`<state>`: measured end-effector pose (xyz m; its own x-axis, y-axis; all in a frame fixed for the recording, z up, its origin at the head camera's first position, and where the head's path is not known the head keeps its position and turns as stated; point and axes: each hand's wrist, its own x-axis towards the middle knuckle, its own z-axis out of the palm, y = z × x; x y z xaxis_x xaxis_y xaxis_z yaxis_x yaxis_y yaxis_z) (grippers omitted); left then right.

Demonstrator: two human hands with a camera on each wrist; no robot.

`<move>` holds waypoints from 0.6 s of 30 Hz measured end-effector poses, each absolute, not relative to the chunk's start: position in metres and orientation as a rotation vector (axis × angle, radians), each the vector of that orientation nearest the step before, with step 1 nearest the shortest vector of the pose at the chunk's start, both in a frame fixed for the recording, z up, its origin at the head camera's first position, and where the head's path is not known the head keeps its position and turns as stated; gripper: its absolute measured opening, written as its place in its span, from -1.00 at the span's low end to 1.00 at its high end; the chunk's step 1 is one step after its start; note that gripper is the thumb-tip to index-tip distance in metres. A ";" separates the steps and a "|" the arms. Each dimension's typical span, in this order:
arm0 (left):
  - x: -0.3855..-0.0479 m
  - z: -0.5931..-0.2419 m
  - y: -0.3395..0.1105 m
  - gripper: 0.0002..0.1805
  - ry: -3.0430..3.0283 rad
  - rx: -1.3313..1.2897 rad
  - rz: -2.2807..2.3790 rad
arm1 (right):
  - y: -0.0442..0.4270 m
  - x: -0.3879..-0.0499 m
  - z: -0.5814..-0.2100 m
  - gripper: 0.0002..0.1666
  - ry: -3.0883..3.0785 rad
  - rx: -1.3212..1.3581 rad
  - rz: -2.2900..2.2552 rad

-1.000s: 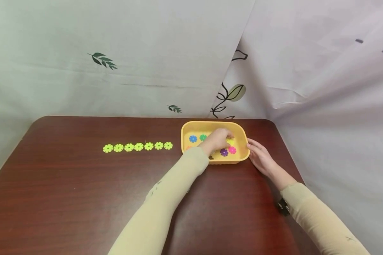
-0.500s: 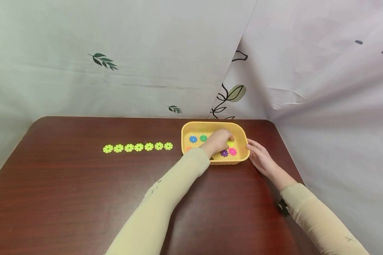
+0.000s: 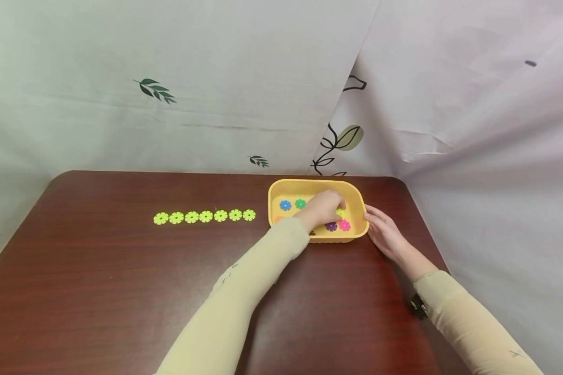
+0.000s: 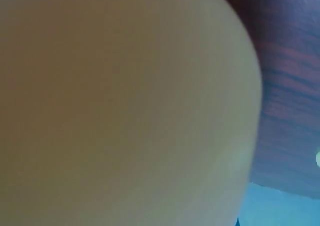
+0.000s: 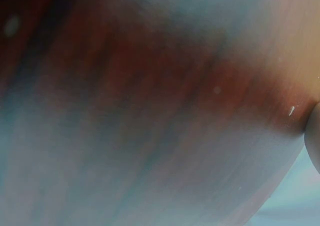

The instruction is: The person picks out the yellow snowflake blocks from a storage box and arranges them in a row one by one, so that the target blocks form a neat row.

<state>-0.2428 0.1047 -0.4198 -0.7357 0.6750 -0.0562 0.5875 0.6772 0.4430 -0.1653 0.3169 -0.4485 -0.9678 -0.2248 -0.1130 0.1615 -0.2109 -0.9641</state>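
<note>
A shallow yellow plastic basket (image 3: pixel 305 182) stands near the far right of the table. Inside it my left hand (image 3: pixel 325 205) bends its fingers and thumb about a yellow notched snowflake disc (image 3: pixel 341 213), partly hidden by the fingers. Purple (image 3: pixel 331 226) and pink (image 3: pixel 344 225) discs lie just below that hand; a blue disc (image 3: pixel 285 205) and a green disc (image 3: pixel 300 204) lie to its left. My right hand (image 3: pixel 386 235) rests its fairly straight fingers against the basket's right end. Blurred skin fills most of the left wrist view.
Several yellow-green snowflake discs (image 3: pixel 206 216) lie in a straight row on the dark wood table (image 3: pixel 122 281), left of the basket. Pale cloth with leaf prints (image 3: pixel 216 104) hangs behind the table and along its right side.
The yellow disc at my left fingertips and the pink disc have shifted slightly towards the near side of the basket. My right hand keeps its place at the basket's end.
</note>
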 end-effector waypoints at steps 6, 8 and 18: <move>-0.242 -0.417 0.099 -0.61 2.657 0.969 0.715 | 0.318 -0.164 -0.447 -0.63 1.806 -0.075 -2.255; -0.241 -0.416 0.097 -0.61 2.652 0.959 0.749 | 0.318 -0.164 -0.446 -0.63 1.800 -0.075 -2.256; -0.242 -0.408 0.079 -0.58 2.609 1.053 0.880 | 0.318 -0.164 -0.448 -0.60 1.797 -0.086 -2.264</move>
